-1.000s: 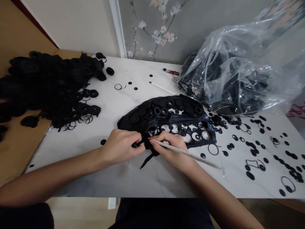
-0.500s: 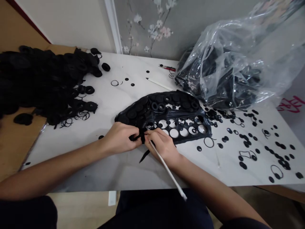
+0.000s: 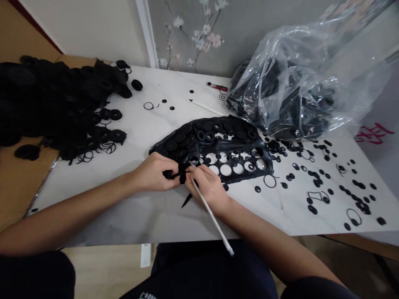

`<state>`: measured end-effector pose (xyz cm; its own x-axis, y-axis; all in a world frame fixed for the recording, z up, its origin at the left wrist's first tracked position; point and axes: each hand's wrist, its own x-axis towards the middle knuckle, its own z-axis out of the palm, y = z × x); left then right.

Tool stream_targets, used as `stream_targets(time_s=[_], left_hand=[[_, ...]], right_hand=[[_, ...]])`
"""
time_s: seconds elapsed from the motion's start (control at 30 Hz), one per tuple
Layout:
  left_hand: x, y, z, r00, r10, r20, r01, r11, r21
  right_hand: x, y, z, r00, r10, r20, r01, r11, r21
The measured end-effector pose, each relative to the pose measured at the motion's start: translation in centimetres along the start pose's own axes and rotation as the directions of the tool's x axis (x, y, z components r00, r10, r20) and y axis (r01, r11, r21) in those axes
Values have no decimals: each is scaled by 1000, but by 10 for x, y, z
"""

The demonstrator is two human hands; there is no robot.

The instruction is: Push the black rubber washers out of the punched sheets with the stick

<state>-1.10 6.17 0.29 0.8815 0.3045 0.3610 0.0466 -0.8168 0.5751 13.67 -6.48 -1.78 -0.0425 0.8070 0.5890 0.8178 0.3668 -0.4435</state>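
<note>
A black rubber sheet with rows of round holes lies on the white table; round rubber parts still sit in much of its upper and left area. My left hand is closed at the sheet's lower left edge, pinching black rubber between thumb and fingers. Close beside it, my right hand grips a thin white stick that slants down toward my lap. Its fingertips meet the same black rubber, and the stick's tip is hidden among them. A pointed black strip sticks out below my hands.
A big heap of black rubber rings fills the left side. At the back right stands a clear plastic bag of black pieces. Small black discs and thin loops scatter across the right. A white pencil and a red-handled tool lie behind the sheet.
The view has shifted slightly. Both hands stay together at the sheet's lower left edge, still gripping; the free end of the white stick has swung a little left and up.
</note>
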Motion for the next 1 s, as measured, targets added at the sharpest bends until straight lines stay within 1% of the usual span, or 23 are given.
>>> stream_targets(time_s=[0.07, 0.1, 0.13, 0.17, 0.2, 0.23, 0.27, 0.3, 0.37, 0.53, 0.6, 0.67, 0.73, 0.83, 0.93, 1.0], left_hand=[[0, 1, 0, 1000, -3, 2, 3, 1000, 18], [-1, 3, 0, 1000, -15, 3, 15, 1000, 22], [-1, 4, 0, 999, -32, 2, 32, 999, 24], [-1, 5, 0, 999, -47, 1, 47, 999, 23], [-1, 6, 0, 998, -60, 1, 60, 998, 23], [-1, 7, 0, 998, -70, -1, 70, 997, 23], [-1, 8, 0, 997, -76, -4, 76, 997, 24], [-1, 8, 0, 997, -80, -9, 80, 996, 27], [-2, 9, 0, 996, -93, -16, 94, 995, 31], [-3, 10, 0, 990, -135, -26, 135, 991, 12], [-4, 10, 1, 989, -145, -43, 145, 989, 2], [-4, 10, 2, 988, -143, -60, 143, 990, -5], [-5, 11, 3, 986, -143, -84, 143, 990, -8], [-6, 13, 6, 977, -158, -142, 161, 987, 13], [-7, 15, 9, 961, -162, -223, 183, 980, 78], [-7, 18, 10, 952, -156, -262, 194, 973, 126]], right_hand=[[0, 3, -2, 989, 143, 28, -145, 982, 121], [1, 5, -4, 970, 238, 57, -244, 947, 208], [2, 8, -7, 938, 329, 104, -345, 887, 306], [3, 10, -10, 900, 404, 166, -436, 806, 401], [5, 12, -13, 862, 453, 228, -505, 718, 480], [6, 14, -16, 832, 480, 279, -549, 639, 538], [8, 15, -18, 812, 492, 314, -574, 579, 578], [9, 15, -20, 799, 499, 334, -588, 538, 604], [10, 16, -21, 777, 525, 348, -611, 496, 617], [10, 14, -22, 737, 564, 372, -653, 453, 607], [10, 12, -23, 722, 570, 393, -668, 425, 611], [10, 10, -24, 705, 583, 404, -687, 419, 595], [10, 8, -25, 700, 600, 387, -695, 449, 561], [9, 5, -26, 707, 629, 325, -689, 507, 518], [8, 1, -26, 715, 649, 262, -676, 544, 498], [7, -2, -26, 731, 648, 214, -653, 571, 498]])
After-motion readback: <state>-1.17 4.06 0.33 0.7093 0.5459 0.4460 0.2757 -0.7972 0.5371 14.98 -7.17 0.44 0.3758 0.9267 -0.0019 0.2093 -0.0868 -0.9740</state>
